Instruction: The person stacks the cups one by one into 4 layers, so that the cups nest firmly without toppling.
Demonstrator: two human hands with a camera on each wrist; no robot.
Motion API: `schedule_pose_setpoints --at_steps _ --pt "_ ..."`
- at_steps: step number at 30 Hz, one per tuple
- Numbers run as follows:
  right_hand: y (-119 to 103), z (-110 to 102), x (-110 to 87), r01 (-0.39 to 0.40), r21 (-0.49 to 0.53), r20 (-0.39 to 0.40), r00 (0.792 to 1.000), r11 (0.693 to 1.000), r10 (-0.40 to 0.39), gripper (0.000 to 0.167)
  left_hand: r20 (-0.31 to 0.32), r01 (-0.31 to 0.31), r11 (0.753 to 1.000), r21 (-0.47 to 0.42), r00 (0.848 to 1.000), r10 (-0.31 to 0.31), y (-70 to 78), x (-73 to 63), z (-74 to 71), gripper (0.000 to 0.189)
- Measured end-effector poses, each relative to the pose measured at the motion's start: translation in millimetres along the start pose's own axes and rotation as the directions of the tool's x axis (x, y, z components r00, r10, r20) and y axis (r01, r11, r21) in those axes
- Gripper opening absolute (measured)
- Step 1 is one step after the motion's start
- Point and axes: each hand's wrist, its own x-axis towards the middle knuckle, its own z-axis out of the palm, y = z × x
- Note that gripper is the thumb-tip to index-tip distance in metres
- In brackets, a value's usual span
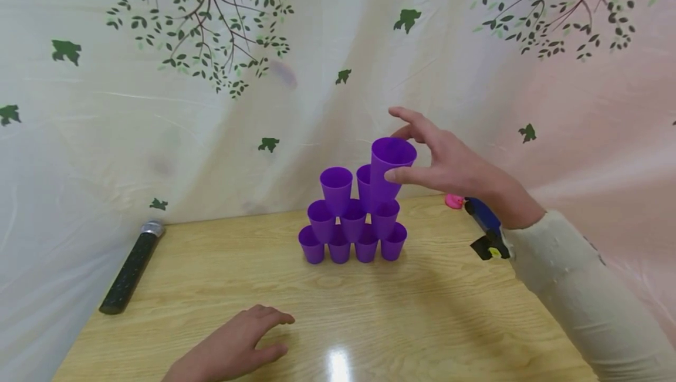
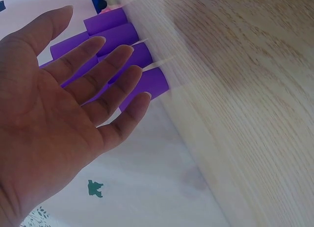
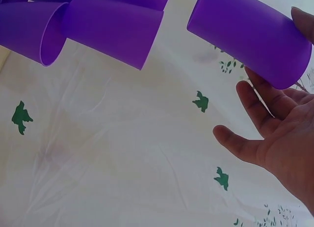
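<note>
A pyramid of purple plastic cups [image 1: 352, 226] stands mouth up on the wooden table, with several in the bottom row, three above them and two on top. My right hand [image 1: 449, 162] pinches another purple cup [image 1: 391, 179] between thumb and fingers, upright and in front of the pyramid's upper right. In the right wrist view, this cup [image 3: 252, 36] hangs apart from the stacked cups [image 3: 115, 28]. My left hand [image 1: 235, 341] hovers over the table's near side, its fingers loosely extended and holding nothing. Its palm [image 2: 54, 109] shows in the left wrist view, partly covering the pyramid.
A black microphone [image 1: 132, 267] with a silver head lies on the table's left side. At the back right, a pink toy [image 1: 454, 201] sits beside a dark blue object [image 1: 483, 217], partly behind my right wrist. A leaf-patterned white curtain [image 1: 211, 124] hangs behind the table.
</note>
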Motion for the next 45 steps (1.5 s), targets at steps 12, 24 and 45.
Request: schedule_pose_setpoints --at_steps 12,24,45 --pt "1.8 0.2 3.8 -0.016 0.000 -0.004 1.000 1.000 0.016 0.091 0.023 0.013 1.000 -0.014 1.000 -0.013 -0.5 0.5 -0.5 0.046" --pt "7.0 0.2 11.5 -0.021 0.016 -0.010 1.000 1.000 0.022 0.090 -0.008 -0.014 1.000 0.005 1.000 0.014 0.2 -1.6 -0.2 0.044" --pt "9.2 3.7 38.5 -0.052 0.052 -0.047 0.997 0.997 0.055 0.092 -0.011 -0.012 1.000 0.014 1.000 0.012 0.1 -2.3 2.1 0.044"
